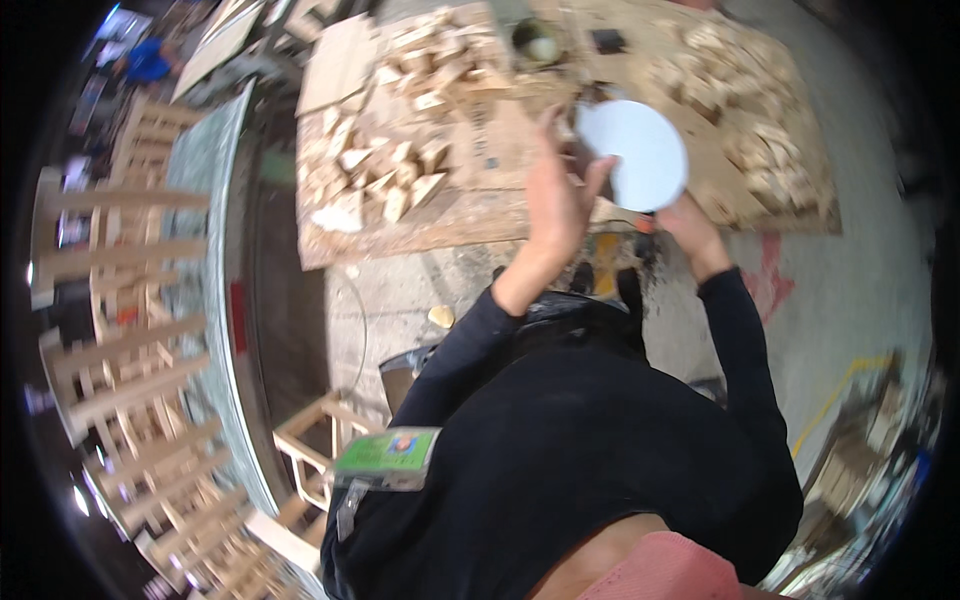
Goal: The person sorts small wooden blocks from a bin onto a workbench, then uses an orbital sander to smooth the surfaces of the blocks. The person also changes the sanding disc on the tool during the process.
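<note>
A round white disc point(640, 155) faces up over the near part of the work table; it looks like the pad of a disc sander, whose body is mostly hidden beneath it. My right hand point(685, 225) is wrapped round the tool from below, its fingers largely covered by the disc. A small orange part point(645, 225) shows beside that hand. My left hand point(562, 190) is at the disc's left side, fingers stretched out and the thumb against its edge. Behind the left fingers lies something dark and blurred.
Cut wood blocks lie in piles on the table point(420, 232), at left point(400, 185), back point(440, 60) and right point(770, 165). A round container point(537, 45) stands at the back. Left are a green-topped bench point(215, 200) and wooden frames point(130, 250). A small stool frame point(315, 435) stands nearby.
</note>
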`<state>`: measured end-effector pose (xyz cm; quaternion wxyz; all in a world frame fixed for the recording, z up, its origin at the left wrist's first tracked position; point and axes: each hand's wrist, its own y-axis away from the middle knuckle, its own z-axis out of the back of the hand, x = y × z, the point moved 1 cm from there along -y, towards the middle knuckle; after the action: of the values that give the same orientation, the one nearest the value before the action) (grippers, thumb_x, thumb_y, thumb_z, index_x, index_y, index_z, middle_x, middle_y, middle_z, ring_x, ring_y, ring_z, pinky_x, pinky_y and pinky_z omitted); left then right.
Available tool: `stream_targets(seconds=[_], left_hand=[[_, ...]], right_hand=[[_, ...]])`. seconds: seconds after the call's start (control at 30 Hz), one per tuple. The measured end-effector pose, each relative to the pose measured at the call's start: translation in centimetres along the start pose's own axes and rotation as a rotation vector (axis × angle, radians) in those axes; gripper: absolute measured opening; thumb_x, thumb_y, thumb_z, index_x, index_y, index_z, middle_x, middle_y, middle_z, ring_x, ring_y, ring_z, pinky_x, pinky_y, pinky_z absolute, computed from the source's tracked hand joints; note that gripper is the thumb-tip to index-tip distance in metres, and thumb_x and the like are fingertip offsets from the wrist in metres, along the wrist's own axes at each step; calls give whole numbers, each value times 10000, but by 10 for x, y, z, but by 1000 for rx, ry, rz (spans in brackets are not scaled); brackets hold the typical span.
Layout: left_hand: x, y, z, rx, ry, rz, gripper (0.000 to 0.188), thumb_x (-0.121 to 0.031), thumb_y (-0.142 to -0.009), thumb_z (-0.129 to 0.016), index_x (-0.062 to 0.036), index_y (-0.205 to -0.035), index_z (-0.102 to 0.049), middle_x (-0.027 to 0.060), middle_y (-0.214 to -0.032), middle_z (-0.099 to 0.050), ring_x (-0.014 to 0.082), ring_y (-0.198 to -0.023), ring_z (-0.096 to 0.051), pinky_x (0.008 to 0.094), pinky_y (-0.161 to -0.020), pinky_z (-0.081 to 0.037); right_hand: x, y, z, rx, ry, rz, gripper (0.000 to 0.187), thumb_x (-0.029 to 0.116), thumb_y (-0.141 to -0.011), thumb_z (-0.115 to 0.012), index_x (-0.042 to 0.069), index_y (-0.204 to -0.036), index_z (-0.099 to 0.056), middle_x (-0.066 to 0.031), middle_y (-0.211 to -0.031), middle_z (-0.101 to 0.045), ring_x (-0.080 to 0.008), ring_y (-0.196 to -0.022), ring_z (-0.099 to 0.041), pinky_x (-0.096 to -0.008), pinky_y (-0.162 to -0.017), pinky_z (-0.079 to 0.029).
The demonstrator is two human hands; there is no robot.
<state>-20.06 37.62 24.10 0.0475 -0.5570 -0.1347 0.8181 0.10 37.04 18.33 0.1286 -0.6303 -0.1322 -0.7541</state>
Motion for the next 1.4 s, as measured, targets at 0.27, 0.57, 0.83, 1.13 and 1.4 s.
stream_targets(seconds=[0.27,0.57,0.83,1.13,1.4], left_hand=[[-15,2,-5,47,-479,-575,742,-555,-798,-590,-253,-1434,-357,177,-1527,-179,375,-1424,-78,572,-1123,-15],[-13,1,-3,44,-381,-613,669,-547,-817,-520,-303,-1422,-375,93,-1527,-237,351,-1423,-127,589,-1118,1],[8,19,13,55,-174,-532,714,-523,-815,-521,-169,-1420,-385,142,-1522,-228,338,-1419,-154,521,-1139,-34],[65,29,-35,-150,802,257,480,-391,-994,-302,-7,-1259,-419,194,-1179,-517,301,-1066,-516,351,-961,-367],[71,78,-47,613,844,716,550,-520,-973,-343,-83,-1294,-433,113,-1212,-500,220,-1095,-513,376,-895,-443]], right_hand=[[-36,14,8,69,-68,-192,399,198,-870,-580,20,-1222,-528,-42,-1070,-597,-148,-948,-573,-307,-791,-485],[-25,10,-4,-53,-278,-210,399,167,-846,-610,25,-1212,-543,-44,-1083,-608,-152,-967,-577,-308,-828,-476],[-18,-2,-40,-111,-645,-214,402,140,-825,-637,30,-1203,-557,-46,-1094,-618,-154,-984,-581,-308,-862,-467],[0,0,-71,-350,-99,28,453,-63,-753,-635,-4,-1194,-553,-57,-1143,-598,-151,-1021,-571,-295,-917,-437],[-22,74,-26,-495,289,-88,331,-39,-779,-563,-5,-1107,-598,-43,-1045,-626,-113,-950,-576,-261,-853,-448]])
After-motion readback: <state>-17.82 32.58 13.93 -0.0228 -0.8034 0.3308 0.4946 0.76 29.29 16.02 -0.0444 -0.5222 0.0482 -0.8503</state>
